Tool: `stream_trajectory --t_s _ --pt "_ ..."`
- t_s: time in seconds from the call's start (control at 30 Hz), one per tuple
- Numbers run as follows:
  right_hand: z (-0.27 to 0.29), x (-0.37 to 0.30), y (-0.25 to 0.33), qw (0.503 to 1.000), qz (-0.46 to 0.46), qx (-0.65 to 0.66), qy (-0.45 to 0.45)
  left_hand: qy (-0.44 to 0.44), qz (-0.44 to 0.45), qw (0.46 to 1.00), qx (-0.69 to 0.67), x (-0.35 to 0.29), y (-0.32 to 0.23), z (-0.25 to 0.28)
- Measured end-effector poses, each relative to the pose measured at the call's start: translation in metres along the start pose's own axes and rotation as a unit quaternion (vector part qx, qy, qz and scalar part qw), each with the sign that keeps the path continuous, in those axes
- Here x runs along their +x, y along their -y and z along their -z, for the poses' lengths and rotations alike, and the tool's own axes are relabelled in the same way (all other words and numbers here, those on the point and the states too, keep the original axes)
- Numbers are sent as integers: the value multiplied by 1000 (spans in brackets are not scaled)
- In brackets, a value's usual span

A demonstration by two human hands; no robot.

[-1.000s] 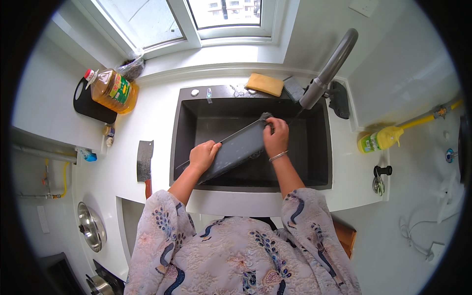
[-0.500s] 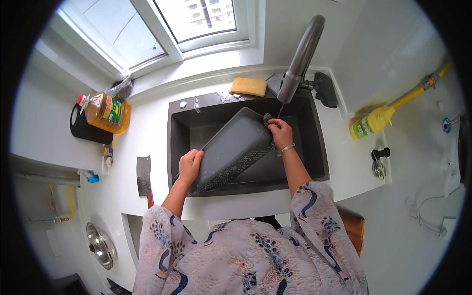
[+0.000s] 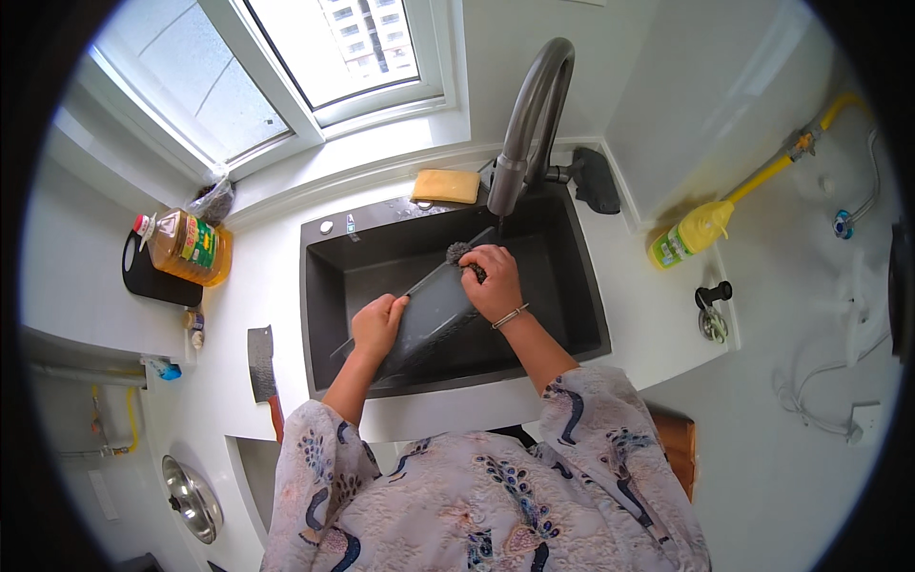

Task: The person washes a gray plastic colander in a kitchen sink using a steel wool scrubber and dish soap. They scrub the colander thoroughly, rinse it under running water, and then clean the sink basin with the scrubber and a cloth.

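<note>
A grey plastic basket (image 3: 434,307) is tilted inside the dark sink (image 3: 583,286), its perforated side blurred. My left hand (image 3: 378,327) is closed on the basket's left rim, thumb on top. My right hand (image 3: 497,282) grips a dark grey mesh scourer (image 3: 458,253), which presses against the far end of the rim; part of the scourer is hidden under the fingers. Just beyond that hand, the spout of the metal faucet (image 3: 519,143) points down into the sink.
A yellow sponge (image 3: 446,186) lies on the sink's back ledge, a dark cloth (image 3: 597,181) beside the faucet. Left on the counter are a cleaver (image 3: 260,365), an oil bottle (image 3: 193,246) and a metal lid (image 3: 193,500). A yellow detergent bottle (image 3: 690,234) stands right.
My right hand and the scourer have shifted along the basket's rim toward its far left corner. The basket has tipped more onto its edge, and the whole view has turned slightly.
</note>
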State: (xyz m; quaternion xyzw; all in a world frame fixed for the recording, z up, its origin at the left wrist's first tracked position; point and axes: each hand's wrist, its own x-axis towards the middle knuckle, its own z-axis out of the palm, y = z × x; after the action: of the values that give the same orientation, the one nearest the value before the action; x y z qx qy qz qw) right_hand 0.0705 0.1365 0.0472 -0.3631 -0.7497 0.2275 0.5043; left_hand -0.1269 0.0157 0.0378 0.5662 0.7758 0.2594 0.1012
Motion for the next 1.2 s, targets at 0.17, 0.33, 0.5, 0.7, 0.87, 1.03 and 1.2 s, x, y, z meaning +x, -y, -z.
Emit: stream_trajectory --t_s 0.17,0.33,0.5,0.7,0.87,1.03,1.2 --pt "9 4 -50 992 -101 -44 -65 20 38 998 35 1 -16 -14" --pt "-4 -6 -35 998 22 -48 33 38 60 996 50 6 -24 -23" --pt "11 1 -63 997 18 -71 -3 17 37 999 34 8 -40 -38" --pt "52 21 -155 976 -213 -40 8 23 89 995 26 8 -41 -50" --pt "59 96 -227 942 -248 -148 -169 5 120 993 -17 9 -47 -53" --pt "69 139 -241 939 -297 -176 14 -3 127 992 -13 4 -47 -47" --pt "71 134 -248 946 -270 -177 -4 0 146 989 -9 5 -47 -45"
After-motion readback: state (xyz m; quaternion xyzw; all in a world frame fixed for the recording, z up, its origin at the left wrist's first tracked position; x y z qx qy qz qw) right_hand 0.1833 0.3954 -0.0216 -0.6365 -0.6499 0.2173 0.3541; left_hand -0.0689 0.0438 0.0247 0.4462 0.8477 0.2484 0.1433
